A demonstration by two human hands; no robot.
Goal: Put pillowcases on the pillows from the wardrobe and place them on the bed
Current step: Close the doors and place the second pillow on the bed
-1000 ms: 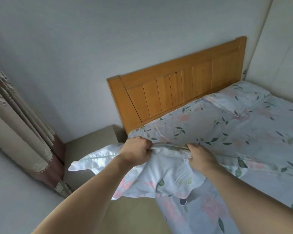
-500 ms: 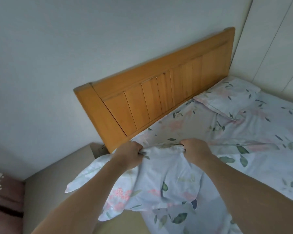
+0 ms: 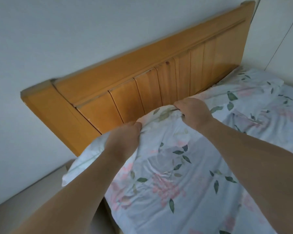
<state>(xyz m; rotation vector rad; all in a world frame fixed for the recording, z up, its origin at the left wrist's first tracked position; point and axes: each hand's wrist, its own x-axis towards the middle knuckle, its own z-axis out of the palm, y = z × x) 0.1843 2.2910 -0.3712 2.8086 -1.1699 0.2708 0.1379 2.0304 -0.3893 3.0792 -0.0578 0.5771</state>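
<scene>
A pillow in a pale floral pillowcase lies at the head of the bed, its top edge against the wooden headboard. My left hand is clenched on the pillow's upper left part. My right hand grips the bunched top edge further right. The pillow's left corner overhangs the side of the bed. A second pillow in matching fabric lies flat at the far right by the headboard. The bed sheet has the same flower print.
A beige low surface stands beside the bed at the lower left. A plain white wall runs behind the headboard, and a white panelled wall closes the right side.
Both hands have carried the pillow up and forward onto the bed, up to the headboard. The view has swung right, and the curtain has left the picture.
</scene>
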